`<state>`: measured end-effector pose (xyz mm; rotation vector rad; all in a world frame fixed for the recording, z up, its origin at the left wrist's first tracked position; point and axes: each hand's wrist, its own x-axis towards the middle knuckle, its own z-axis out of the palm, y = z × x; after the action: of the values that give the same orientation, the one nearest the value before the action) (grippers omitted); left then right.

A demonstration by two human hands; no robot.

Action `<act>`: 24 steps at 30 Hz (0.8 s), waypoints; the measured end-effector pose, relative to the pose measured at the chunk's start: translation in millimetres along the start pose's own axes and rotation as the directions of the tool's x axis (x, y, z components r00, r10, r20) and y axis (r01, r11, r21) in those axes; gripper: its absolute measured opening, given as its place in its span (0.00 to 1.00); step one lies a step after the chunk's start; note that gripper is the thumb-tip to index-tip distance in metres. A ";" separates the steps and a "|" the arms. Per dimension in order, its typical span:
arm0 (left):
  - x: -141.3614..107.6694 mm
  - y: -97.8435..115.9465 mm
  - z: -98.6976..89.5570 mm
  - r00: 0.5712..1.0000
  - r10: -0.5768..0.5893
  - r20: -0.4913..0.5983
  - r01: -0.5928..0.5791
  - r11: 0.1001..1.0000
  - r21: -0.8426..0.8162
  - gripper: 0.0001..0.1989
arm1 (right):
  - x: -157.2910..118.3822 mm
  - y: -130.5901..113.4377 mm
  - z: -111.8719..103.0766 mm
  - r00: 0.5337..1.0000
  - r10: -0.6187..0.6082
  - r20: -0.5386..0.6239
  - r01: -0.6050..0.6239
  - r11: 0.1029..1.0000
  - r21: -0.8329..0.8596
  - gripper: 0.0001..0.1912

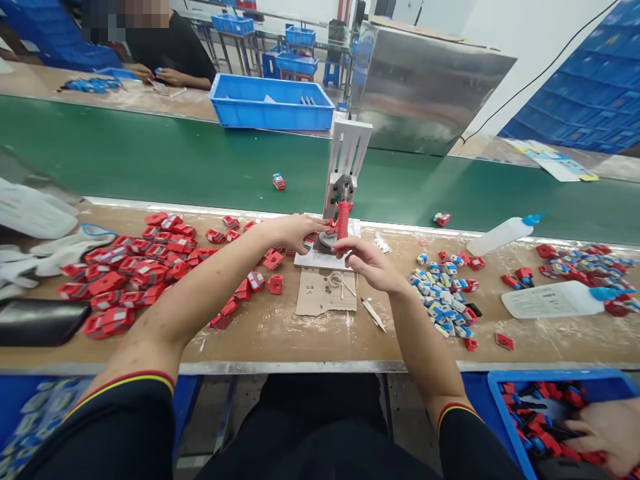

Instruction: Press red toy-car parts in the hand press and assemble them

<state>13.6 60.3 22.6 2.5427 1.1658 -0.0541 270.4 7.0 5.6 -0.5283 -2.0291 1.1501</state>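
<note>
A small metal hand press (349, 157) with a red-handled toggle clamp (343, 220) stands on a pale base plate in front of me. My left hand (299, 233) reaches in from the left, its fingertips at a red plastic part (331, 225) beside the clamp; the fingers partly hide it. My right hand (369, 261) is at the lower end of the red handle, fingers loosely bent and apart, not wrapped around it. Below the base lies a piece of cardboard (325, 301) with a ring-shaped loop on it. A white pointed tool (373, 313) rests to its right.
Red parts (133, 270) pile up at left, blue-and-white pieces (443, 293) at right. Two white squeeze bottles (553, 300) lie at right. Behind runs a green conveyor (165, 160), with a blue bin (273, 120) beyond. Another person's hand (607, 430) is in a lower-right bin.
</note>
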 end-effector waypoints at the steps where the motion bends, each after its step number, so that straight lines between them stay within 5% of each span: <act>1: -0.2 -0.1 0.6 1.000 0.000 -0.016 0.000 1.000 0.002 0.41 | 1.0 -14.6 -5.4 1.000 -0.031 0.002 0.031 0.999 0.041 0.27; 6: -1.9 -3.1 0.2 1.000 -0.026 -0.011 0.026 0.998 0.062 0.45 | 70.0 -86.7 -41.9 0.971 -0.154 -0.182 0.161 0.987 0.021 0.37; 9: 1.0 -1.9 -3.1 0.998 -0.057 0.035 0.053 0.992 0.110 0.46 | 118.2 -94.8 -61.3 0.911 -0.295 -0.288 0.248 0.950 -0.189 0.32; 12: 1.8 -0.1 -4.1 0.998 -0.059 0.026 0.056 0.994 0.089 0.45 | 115.0 -57.1 -68.1 0.833 -0.347 -0.430 0.248 0.930 -0.270 0.28; 15: -0.3 0.5 -3.8 0.999 -0.043 0.009 0.043 0.998 0.038 0.46 | 70.0 9.7 -61.2 0.828 -0.162 -0.537 0.068 0.979 -0.191 0.16; 17: -1.8 0.9 -4.5 1.000 -0.025 0.005 0.025 0.999 0.043 0.46 | 42.2 51.9 -48.6 0.865 0.133 -0.483 -0.222 0.966 -0.132 0.12; 19: -2.2 2.8 -6.4 0.999 -0.029 0.022 0.027 0.996 0.079 0.45 | 30.2 82.3 -31.1 0.876 0.270 -0.400 -0.337 0.936 -0.107 0.19; 24: -3.1 11.5 -11.2 0.992 -0.103 0.071 0.093 0.987 0.132 0.45 | 50.0 107.1 -6.3 0.888 0.351 -0.296 -0.380 0.924 -0.048 0.24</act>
<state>18.8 54.6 37.0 2.5656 1.2943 -0.2569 242.5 98.2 -64.4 -1.1046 -1.7894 1.1084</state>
